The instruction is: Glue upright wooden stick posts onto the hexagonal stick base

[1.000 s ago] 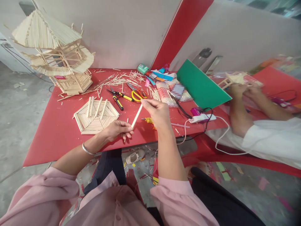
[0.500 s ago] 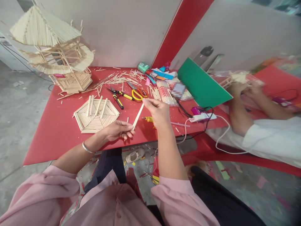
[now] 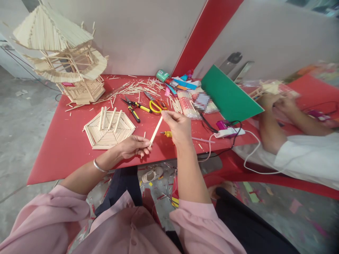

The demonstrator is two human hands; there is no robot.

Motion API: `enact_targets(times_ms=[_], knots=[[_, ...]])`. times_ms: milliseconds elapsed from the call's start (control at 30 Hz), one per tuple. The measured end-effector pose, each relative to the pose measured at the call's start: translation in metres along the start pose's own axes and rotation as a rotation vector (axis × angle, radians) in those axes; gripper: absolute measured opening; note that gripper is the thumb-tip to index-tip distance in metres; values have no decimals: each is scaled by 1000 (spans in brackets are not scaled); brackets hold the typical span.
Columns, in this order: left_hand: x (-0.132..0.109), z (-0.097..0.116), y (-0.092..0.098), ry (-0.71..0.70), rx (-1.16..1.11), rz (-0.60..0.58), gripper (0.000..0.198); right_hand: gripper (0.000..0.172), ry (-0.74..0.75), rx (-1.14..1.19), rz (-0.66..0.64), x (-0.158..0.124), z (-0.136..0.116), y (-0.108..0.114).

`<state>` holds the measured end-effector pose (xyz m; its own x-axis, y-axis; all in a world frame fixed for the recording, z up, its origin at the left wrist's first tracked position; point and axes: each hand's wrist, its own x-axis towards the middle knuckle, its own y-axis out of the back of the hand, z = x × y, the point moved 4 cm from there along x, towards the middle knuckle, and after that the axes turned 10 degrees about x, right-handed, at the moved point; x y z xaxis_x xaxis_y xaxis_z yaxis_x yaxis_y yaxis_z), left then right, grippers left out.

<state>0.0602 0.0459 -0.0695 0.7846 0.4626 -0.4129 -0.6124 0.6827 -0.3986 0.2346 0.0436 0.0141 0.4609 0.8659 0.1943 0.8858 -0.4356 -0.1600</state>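
Note:
I hold one pale wooden stick (image 3: 156, 130) slanted above the red table (image 3: 63, 151). My left hand (image 3: 134, 146) pinches its lower end near the table's front edge. My right hand (image 3: 178, 127) pinches its upper end. Just left of my hands lies a flat hexagonal panel of sticks (image 3: 108, 128) with a few loose sticks on top. A tall stick pagoda model (image 3: 63, 56) stands at the table's far left corner.
Yellow-handled cutters (image 3: 134, 107) and scissors (image 3: 155, 104), loose sticks (image 3: 132, 90) and stick packets (image 3: 186, 104) lie behind my hands. A green board (image 3: 229, 95), a glue gun (image 3: 168, 134), and a white power strip (image 3: 227, 132) are to the right. Another person's hands (image 3: 275, 102) work there.
The stick stays held between both hands, almost unmoved. The view has shifted slightly.

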Motion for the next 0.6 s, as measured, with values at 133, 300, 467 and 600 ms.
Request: enact_targets(times_ms=[133,300,467,600], knots=[[-1,1,-1,-2,11,-3,23,26,0,-24,-5,0,1,0],[-2,4,-3,-11,28,-18,28,28,-2,-39,-4,0,3,2],[-1,5,-4,-34,75,9,33,29,1,-62,-3,0,3,1],[-2,6,-6,-68,132,82,34,27,0,-51,10,-2,1,2]])
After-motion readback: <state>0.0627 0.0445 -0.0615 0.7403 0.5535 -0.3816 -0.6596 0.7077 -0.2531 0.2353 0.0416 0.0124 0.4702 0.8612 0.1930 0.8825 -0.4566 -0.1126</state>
